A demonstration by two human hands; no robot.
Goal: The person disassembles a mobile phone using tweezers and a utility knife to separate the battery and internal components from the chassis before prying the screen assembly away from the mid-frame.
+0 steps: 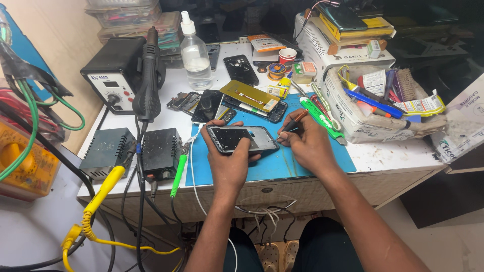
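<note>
Two hands at work over the blue mat on the bench: left hand clamped round the opened phone above the mat's middle, right hand pinching a screwdriver just beside the phone's right end. Probably light, stiff, fragile; best gripped by the long edges.
</note>
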